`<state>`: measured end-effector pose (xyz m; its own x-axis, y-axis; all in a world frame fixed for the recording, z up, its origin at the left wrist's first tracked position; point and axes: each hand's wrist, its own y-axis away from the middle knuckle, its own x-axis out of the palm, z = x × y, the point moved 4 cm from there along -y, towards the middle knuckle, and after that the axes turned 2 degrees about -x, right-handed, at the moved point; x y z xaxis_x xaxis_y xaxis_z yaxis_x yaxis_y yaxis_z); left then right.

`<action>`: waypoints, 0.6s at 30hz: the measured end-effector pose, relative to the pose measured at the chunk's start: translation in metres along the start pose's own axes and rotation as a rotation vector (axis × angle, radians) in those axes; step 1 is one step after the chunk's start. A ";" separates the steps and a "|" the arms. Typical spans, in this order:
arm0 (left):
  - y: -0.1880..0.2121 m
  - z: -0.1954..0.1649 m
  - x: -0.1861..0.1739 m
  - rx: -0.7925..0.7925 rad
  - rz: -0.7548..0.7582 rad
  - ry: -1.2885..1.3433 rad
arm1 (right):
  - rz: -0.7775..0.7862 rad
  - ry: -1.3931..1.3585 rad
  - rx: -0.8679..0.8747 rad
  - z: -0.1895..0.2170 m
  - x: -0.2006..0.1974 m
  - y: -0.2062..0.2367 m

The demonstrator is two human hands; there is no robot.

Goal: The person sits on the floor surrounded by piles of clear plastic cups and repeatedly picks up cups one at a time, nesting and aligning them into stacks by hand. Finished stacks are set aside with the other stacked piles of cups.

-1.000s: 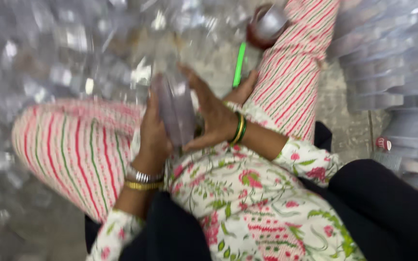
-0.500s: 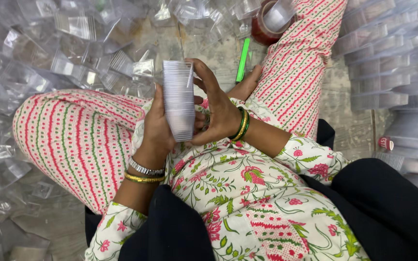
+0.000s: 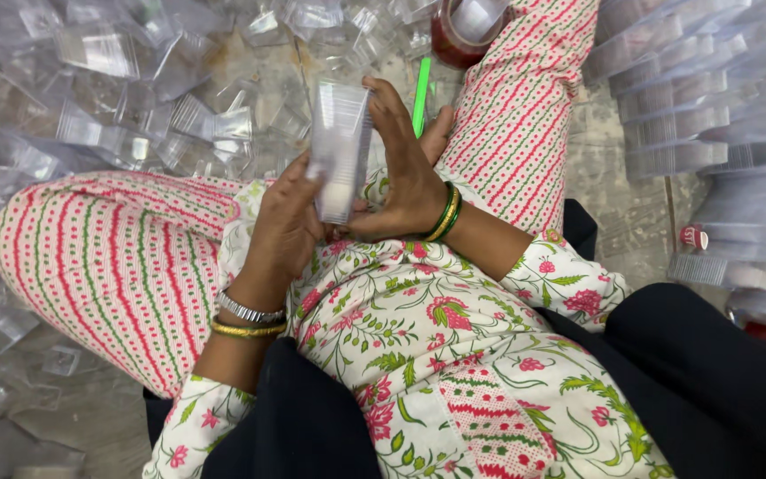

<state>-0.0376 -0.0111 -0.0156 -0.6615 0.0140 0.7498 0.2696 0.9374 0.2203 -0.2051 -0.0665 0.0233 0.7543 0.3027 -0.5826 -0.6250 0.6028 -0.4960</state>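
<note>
I sit cross-legged on the floor in striped trousers and a floral top. Both hands hold a stack of clear plastic pieces [image 3: 339, 146] upright above my lap. My left hand [image 3: 287, 222] grips its lower left side; a silver bracelet and a gold bangle sit on that wrist. My right hand [image 3: 405, 168] presses flat against the stack's right side, with green and gold bangles on its wrist.
Loose clear plastic pieces [image 3: 135, 98] litter the floor ahead and to the left. Stacked rows of the same plastic [image 3: 711, 98] stand on the right. A green pen [image 3: 421, 84] and a roll of brown tape [image 3: 463, 27] lie by my right knee. A small red-capped bottle [image 3: 693, 237] lies at right.
The stack has been raised and straightened between my hands, and my right palm now lies flat along its side. The view has steadied.
</note>
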 end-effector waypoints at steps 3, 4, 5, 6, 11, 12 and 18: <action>0.001 0.001 -0.003 0.012 -0.044 -0.013 | 0.019 -0.112 0.093 -0.004 0.003 -0.002; 0.002 0.000 -0.006 0.005 -0.064 0.007 | 0.001 -0.223 0.152 -0.006 0.002 -0.002; 0.003 0.000 -0.008 -0.001 -0.082 0.027 | -0.019 -0.332 0.210 -0.009 0.002 -0.002; 0.003 -0.001 -0.008 0.001 -0.056 0.034 | -0.070 -0.480 0.280 -0.013 0.001 -0.002; 0.003 0.002 -0.003 -0.072 -0.035 0.043 | 0.063 -1.160 0.497 -0.023 0.008 0.000; 0.004 0.001 -0.002 -0.071 -0.036 0.019 | 0.063 -1.172 0.520 -0.025 0.008 0.001; 0.005 -0.001 0.000 -0.094 -0.045 -0.002 | -0.052 -1.295 0.592 -0.038 0.010 0.015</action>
<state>-0.0355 -0.0066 -0.0135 -0.6755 -0.0263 0.7369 0.3046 0.9002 0.3113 -0.2148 -0.0827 -0.0141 0.6236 0.5265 0.5778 -0.6597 0.7510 0.0278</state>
